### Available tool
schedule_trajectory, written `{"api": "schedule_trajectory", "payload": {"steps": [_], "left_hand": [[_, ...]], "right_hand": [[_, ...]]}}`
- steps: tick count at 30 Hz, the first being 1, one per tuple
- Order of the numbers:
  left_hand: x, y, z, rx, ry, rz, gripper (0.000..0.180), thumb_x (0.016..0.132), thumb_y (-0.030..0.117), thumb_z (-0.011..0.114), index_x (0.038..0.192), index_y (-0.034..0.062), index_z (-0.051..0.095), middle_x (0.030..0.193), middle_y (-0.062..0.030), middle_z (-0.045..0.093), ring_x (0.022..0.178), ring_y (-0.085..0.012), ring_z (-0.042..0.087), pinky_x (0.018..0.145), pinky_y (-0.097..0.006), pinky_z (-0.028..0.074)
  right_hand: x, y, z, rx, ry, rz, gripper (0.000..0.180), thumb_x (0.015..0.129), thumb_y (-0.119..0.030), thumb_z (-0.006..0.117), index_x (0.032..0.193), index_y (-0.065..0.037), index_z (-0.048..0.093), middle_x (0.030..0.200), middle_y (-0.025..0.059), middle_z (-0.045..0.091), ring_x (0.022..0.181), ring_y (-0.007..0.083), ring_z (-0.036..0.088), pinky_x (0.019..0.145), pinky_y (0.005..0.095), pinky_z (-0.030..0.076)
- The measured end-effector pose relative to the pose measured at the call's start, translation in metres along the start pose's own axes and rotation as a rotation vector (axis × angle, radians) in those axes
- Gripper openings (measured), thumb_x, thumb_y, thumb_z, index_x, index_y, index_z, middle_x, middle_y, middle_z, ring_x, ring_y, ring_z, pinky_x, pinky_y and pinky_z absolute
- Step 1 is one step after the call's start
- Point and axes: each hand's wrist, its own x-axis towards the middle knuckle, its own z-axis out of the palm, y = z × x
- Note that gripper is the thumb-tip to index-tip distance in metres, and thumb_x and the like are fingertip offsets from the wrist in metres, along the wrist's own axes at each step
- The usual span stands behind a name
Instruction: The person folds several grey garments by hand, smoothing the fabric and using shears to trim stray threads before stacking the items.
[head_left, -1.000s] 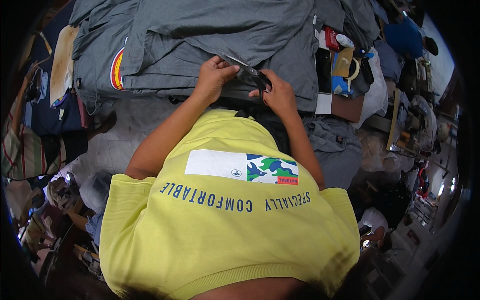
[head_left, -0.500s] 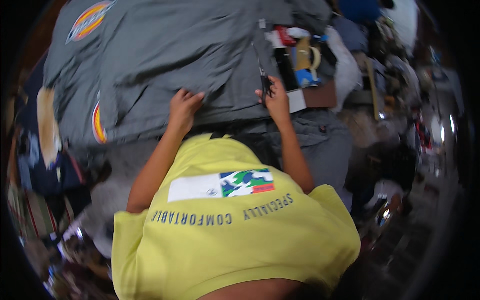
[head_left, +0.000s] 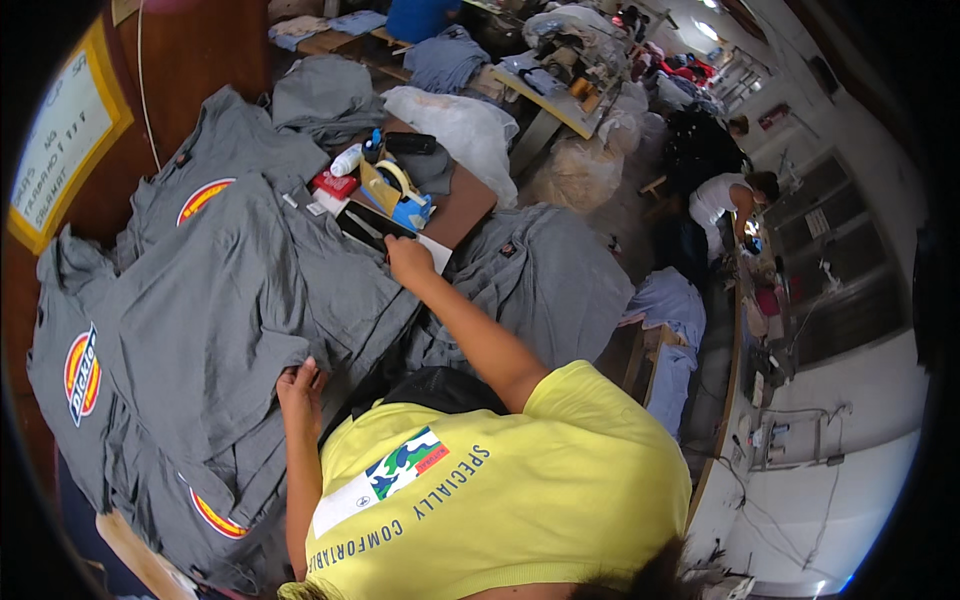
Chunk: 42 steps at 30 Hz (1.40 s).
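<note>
My left hand (head_left: 301, 390) pinches the edge of a grey garment (head_left: 225, 315), part of a pile with coloured oval badges spread in front of me. Stretched out ahead, my right hand (head_left: 410, 262) is closed at the near edge of a shallow box with a dark inside and a pale rim (head_left: 434, 252). Scissors (head_left: 368, 222) reach from its fingers over the dark inside; the handles are mostly hidden by the hand. Beside the scissors lie a roll of tape in a blue dispenser (head_left: 411, 211), a red packet (head_left: 333, 184) and a white bottle (head_left: 346, 160).
More grey garments (head_left: 535, 280) hang to the right of the box. Behind it are a white plastic sack (head_left: 455, 125) and a worktable (head_left: 550, 100). A person in a white top (head_left: 715, 205) bends over a bench at the far right. A framed sign (head_left: 70, 140) stands at the left.
The view has turned to the right. My right hand has carried the scissors from above the grey cloth to the box. My left hand still has fingers on the garment.
</note>
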Motion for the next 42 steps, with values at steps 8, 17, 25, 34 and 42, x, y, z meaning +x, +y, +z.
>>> {"api": "schedule_trajectory", "payload": {"steps": [8, 17, 25, 34, 42], "left_hand": [[-0.01, 0.02, -0.016, 0.303, -0.124, 0.007, 0.016, 0.087, 0.024, 0.053, 0.092, 0.0091, 0.052, 0.086, 0.0005, 0.052, 0.083, -0.0101, 0.052, 0.074, -0.026, 0.044], [-0.023, 0.015, -0.036, 0.789, -0.381, 0.312, 0.046, 0.085, 0.028, 0.056, 0.121, 0.0021, 0.044, 0.109, -0.0101, 0.053, 0.102, -0.0197, 0.048, 0.09, -0.028, 0.035], [-0.102, 0.049, -0.134, 1.594, -0.124, 0.584, 0.05, 0.076, 0.032, 0.063, 0.109, -0.0032, 0.051, 0.103, -0.0287, 0.053, 0.094, -0.0429, 0.051, 0.08, -0.044, 0.041], [-0.194, 0.112, -0.218, 1.613, 0.189, 0.305, 0.043, 0.068, 0.029, 0.07, 0.097, 0.001, 0.056, 0.089, -0.0211, 0.059, 0.08, -0.0399, 0.055, 0.065, -0.043, 0.043], [-0.207, 0.16, -0.216, 1.291, -0.281, 0.338, 0.06, 0.073, 0.031, 0.068, 0.123, 0.0061, 0.045, 0.106, -0.0139, 0.059, 0.098, -0.0271, 0.055, 0.083, -0.036, 0.042]], "right_hand": [[-0.054, -0.07, -0.031, 0.584, -0.23, -0.364, 0.046, 0.068, -0.017, 0.068, 0.11, -0.009, 0.051, 0.101, 0.0105, 0.056, 0.088, 0.0253, 0.055, 0.074, 0.035, 0.046], [-0.111, -0.135, 0.015, 0.859, -0.013, -0.322, 0.04, 0.061, 0.008, 0.046, 0.098, -0.003, 0.057, 0.096, 0.012, 0.059, 0.092, 0.0248, 0.056, 0.081, 0.0304, 0.043], [-0.091, -0.037, 0.021, 1.659, 0.001, 0.456, 0.04, 0.06, 0.015, 0.029, 0.083, 0.002, 0.059, 0.084, 0.0092, 0.061, 0.081, 0.018, 0.058, 0.077, 0.0281, 0.044], [-0.088, -0.051, 0.029, 1.464, -0.056, 0.315, 0.04, 0.066, 0.003, 0.033, 0.093, -0.004, 0.061, 0.09, 0.0042, 0.062, 0.045, 0.0049, 0.036, 0.039, 0.0189, 0.027], [-0.082, 0.021, 0.041, 1.413, -0.134, 0.312, 0.037, 0.078, -0.005, 0.037, 0.11, -0.007, 0.055, 0.118, 0.0059, 0.053, 0.111, 0.0171, 0.044, 0.095, 0.0309, 0.03]]}}
